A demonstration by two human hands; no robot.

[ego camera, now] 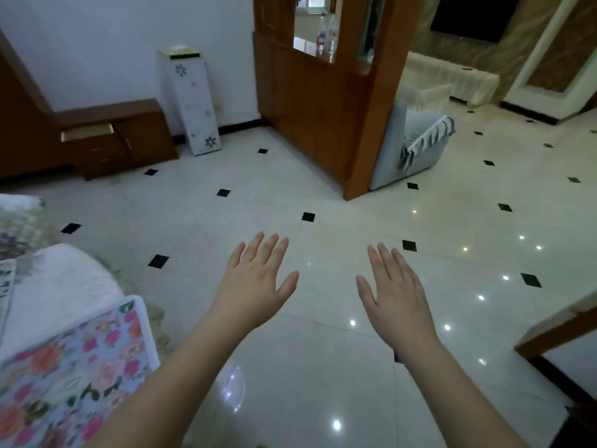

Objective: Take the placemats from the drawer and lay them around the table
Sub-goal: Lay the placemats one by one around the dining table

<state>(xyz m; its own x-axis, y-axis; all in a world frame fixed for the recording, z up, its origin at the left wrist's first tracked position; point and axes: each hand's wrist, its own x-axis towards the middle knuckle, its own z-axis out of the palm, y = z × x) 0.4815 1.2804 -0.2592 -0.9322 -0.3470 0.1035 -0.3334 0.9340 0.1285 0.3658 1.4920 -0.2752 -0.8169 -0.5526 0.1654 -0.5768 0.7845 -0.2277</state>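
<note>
Both hands, the left hand (255,282) and the right hand (399,297), are held out over the tiled floor (323,367) with fingers straight, and nothing is held. A floral placemat (74,373) is seen on the surface (58,286) at left, cut by the frame. An open drawer (88,132) is seen in the far wooden cabinet (142,140); its inside cannot be made out.

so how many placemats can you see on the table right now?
2. A floral placemat lies at the table's near edge, bottom left. Only the edge of a second placemat shows at the far left. More may lie out of frame.
</note>
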